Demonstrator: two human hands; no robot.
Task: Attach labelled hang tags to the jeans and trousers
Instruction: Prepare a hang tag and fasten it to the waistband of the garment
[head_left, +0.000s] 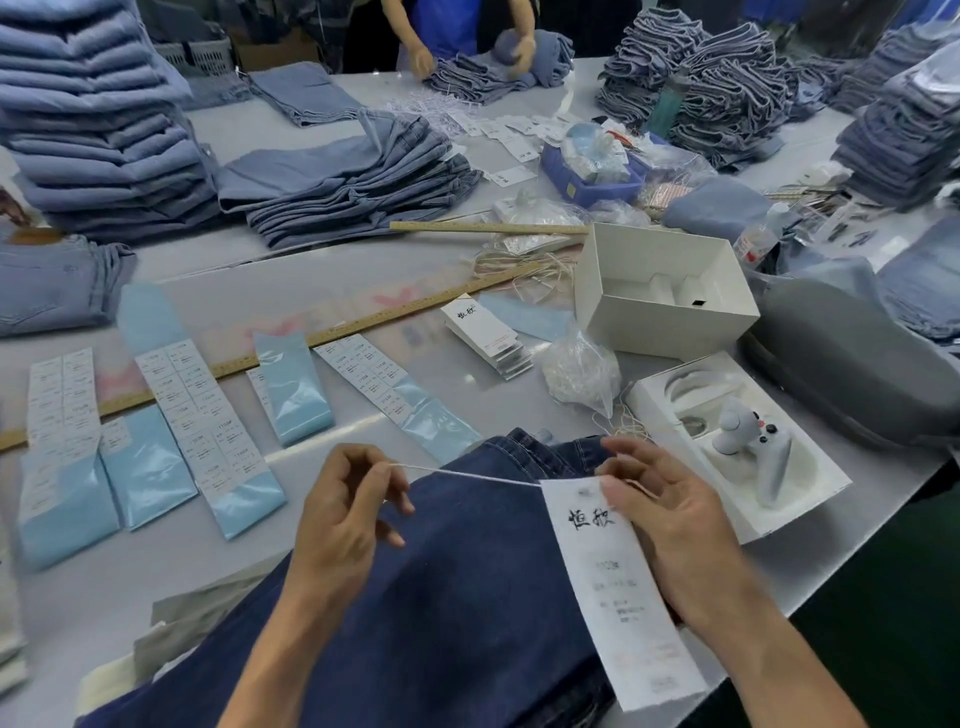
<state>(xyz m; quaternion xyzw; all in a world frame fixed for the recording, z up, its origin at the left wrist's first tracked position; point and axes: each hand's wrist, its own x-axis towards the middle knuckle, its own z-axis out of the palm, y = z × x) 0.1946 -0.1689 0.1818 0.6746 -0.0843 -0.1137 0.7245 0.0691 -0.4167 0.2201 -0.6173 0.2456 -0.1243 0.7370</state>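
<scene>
Left hand (347, 512) pinches the string (467, 475) taut; right hand (670, 512) grips the tag (618, 587) over the jeans (457, 597), lower centre. Keep tension, loop it through 1 belt loop.

A long white hang tag (613, 587) is hanging tilted under the right hand, its string (467, 475) stretching to the left hand, over dark jeans (441, 597).

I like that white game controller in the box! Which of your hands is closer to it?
Right. The right hand, holding the tag, is just beside the controller in its box. The left hand, pinching the string, is farther away across the dark jeans.
</scene>
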